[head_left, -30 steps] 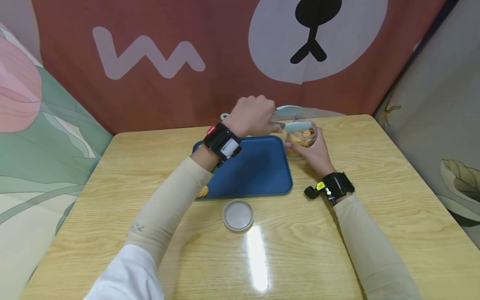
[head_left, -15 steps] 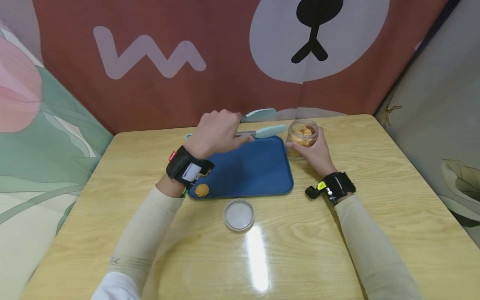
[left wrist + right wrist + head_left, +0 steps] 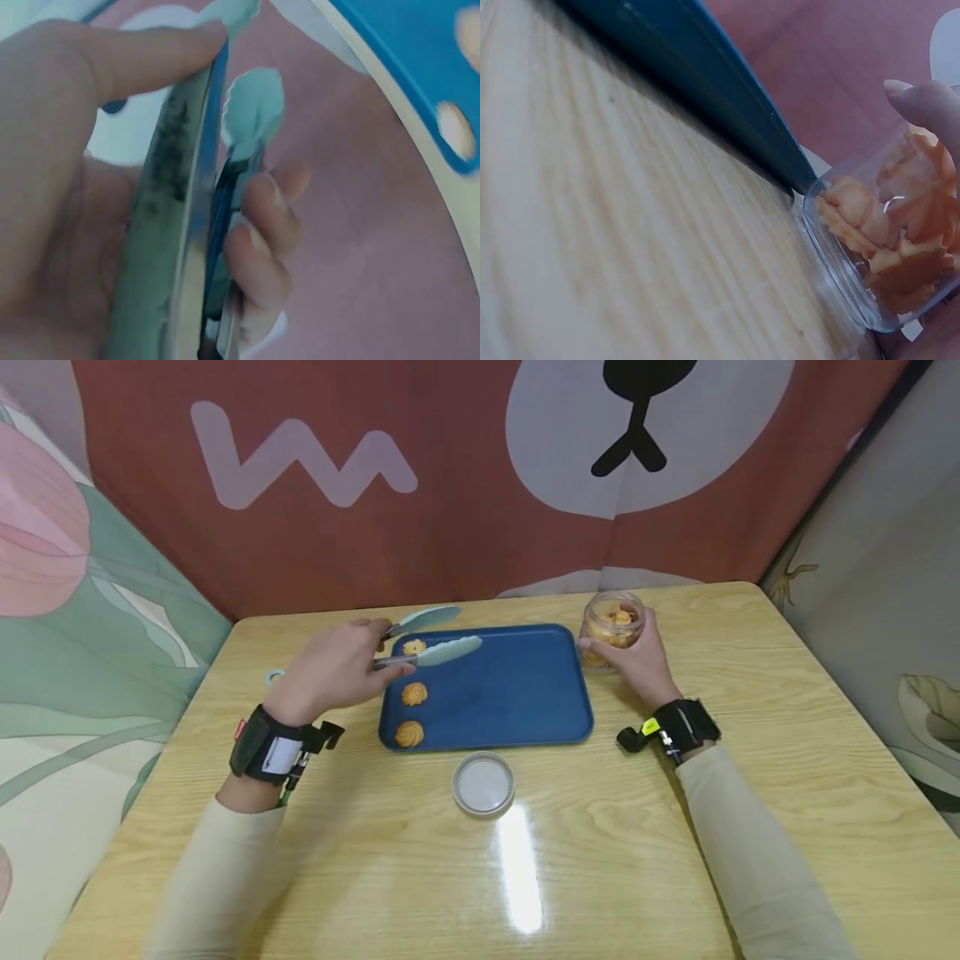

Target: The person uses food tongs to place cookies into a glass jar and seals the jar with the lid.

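My left hand (image 3: 330, 668) grips a pair of tongs (image 3: 448, 651) with light blue scalloped tips. The tips stand apart with nothing between them, over the tray's far left part. In the left wrist view, thumb and fingers hold opposite arms of the tongs (image 3: 255, 112). A blue tray (image 3: 510, 693) carries a column of three swirled cookies (image 3: 413, 694) along its left side; the tongs partly overlap the farthest. Beyond the tray's right edge, my right hand (image 3: 637, 656) holds an uncapped clear jar (image 3: 600, 628) upright on the table. Several cookies (image 3: 907, 262) fill the jar.
A round lid (image 3: 483, 785) lies on the wooden table (image 3: 615, 843) just in front of the tray. Printed cloth (image 3: 450, 543) rises behind the table's far edge and along both sides.
My left hand has drawn the spread tongs leftward, from over the jar to the tray's left end. The three cookies have come into view. The right hand still holds the jar in place.
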Tool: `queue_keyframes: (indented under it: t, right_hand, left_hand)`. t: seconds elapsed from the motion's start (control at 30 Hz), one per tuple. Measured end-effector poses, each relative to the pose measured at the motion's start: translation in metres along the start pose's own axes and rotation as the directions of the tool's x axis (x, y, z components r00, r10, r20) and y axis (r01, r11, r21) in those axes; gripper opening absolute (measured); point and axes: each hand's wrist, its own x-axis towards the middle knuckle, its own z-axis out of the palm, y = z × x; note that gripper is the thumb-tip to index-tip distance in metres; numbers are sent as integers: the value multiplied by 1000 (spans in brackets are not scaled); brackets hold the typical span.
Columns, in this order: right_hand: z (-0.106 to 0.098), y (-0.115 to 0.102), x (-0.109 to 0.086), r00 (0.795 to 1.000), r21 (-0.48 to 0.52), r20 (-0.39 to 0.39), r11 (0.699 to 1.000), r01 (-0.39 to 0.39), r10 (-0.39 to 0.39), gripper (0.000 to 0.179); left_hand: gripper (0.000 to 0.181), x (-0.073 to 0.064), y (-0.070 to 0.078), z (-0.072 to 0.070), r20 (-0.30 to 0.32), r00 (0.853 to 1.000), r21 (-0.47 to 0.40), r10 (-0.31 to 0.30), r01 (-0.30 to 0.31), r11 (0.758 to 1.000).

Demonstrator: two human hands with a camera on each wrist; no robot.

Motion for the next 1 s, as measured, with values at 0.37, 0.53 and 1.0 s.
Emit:
queue_keyframes:
  t: [0.37, 0.53, 1.0]
  right_hand:
    - [-3, 28, 12, 1000, -23, -27, 1000, 15, -15, 88]
    - [-2, 30, 14, 999, -15, -32, 1000, 21, -22, 85]
    - [0, 30, 13, 1000, 0, -24, 1000, 11, -11, 87]
  left_hand:
    - [31, -38, -36, 7, 135, 990, 77, -47, 37, 996]
    - [28, -45, -40, 11, 201, 975, 55, -90, 80, 995]
    - [19, -47, -50, 22, 278, 956, -14, -93, 100, 995]
